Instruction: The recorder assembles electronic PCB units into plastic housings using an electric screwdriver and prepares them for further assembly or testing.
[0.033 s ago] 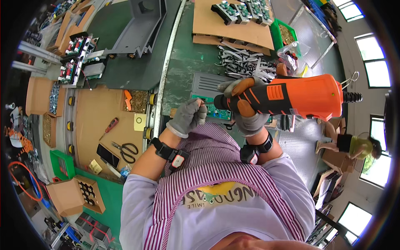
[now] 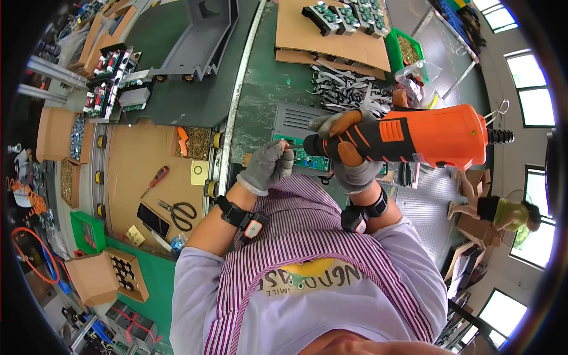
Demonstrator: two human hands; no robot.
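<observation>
From here, the right hand (image 2: 355, 171) is wrapped round the driver (image 2: 441, 139); the left hand (image 2: 267, 167) pinches its bit (image 2: 297, 146); the board (image 2: 312, 161) lies on the bench (image 2: 260, 100) between them; steady wrists and a straight bit should serve best.

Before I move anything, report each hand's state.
Left gray-gloved hand: closed, at the slim metal bit; whether it pinches anything cannot be told.
Right gray-gloved hand: closed, holding the bulky orange-and-black power driver.
</observation>
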